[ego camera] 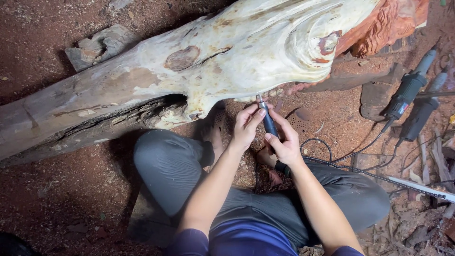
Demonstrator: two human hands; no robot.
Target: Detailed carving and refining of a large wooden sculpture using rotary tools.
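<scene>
While the person sits cross-legged on the red, sawdust-strewn ground [61,199], both hands grip a slim rotary carving handpiece [269,121] held upright just below the underside of a large pale carved log [227,57]. Fingers of the left hand [246,127] wrap its upper shaft near the metal tip, which nearly touches the wood. Those of the right hand [284,144] clasp the lower part, where a flexible cable [369,175] trails off to the right. Two dark power grinders [410,97] lie well apart on the right, beside wood scraps. A grey stone block [99,45] rests behind the log.
</scene>
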